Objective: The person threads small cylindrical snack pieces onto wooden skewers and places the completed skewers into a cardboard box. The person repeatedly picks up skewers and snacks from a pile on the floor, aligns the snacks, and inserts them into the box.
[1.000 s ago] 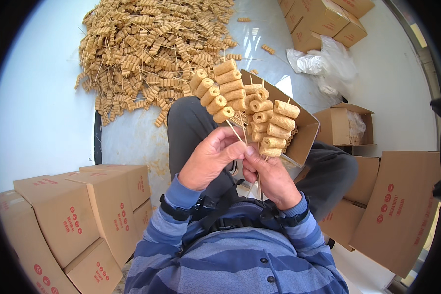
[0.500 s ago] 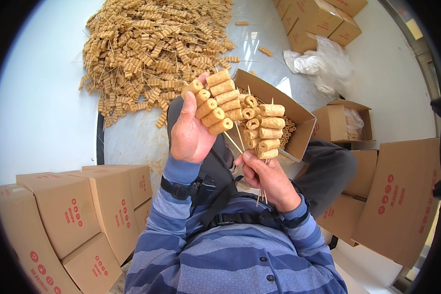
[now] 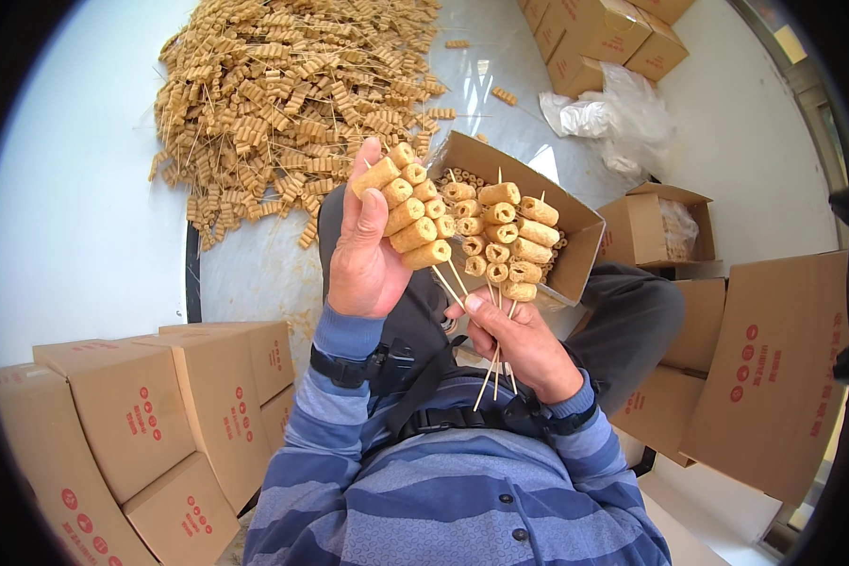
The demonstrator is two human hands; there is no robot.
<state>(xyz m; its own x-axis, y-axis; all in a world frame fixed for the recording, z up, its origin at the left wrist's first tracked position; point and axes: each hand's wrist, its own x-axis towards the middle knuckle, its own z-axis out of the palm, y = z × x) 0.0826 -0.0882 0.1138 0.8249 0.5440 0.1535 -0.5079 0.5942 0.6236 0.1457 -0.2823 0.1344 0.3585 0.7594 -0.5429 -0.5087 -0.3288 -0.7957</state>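
Observation:
My left hand [image 3: 363, 255] is closed on skewers of golden-brown puffed rolls [image 3: 406, 226], its thumb laid along one row of rolls. The bare sticks of these skewers slant down toward my right hand [image 3: 519, 344]. That hand pinches the thin sticks of several more skewers of rolls [image 3: 505, 212], which stand fanned out above its fingers. The stick ends poke out below the palm. Just behind the skewers, an open cardboard box [image 3: 580, 255] holds more rolls, partly hidden by those in my hands.
A large heap of skewered rolls [image 3: 292, 104] lies on the grey floor [image 3: 255, 283]. Closed cartons [image 3: 108, 377] are stacked at the left. More cartons [image 3: 764, 377] stand at the right and far right. A clear plastic bag [image 3: 613, 118] lies beyond the open box.
The skewers in my right hand have spread apart into a fan, their lower stick ends splaying too. The left-hand skewers have turned and drawn closer together. Both hands stay nearly in place.

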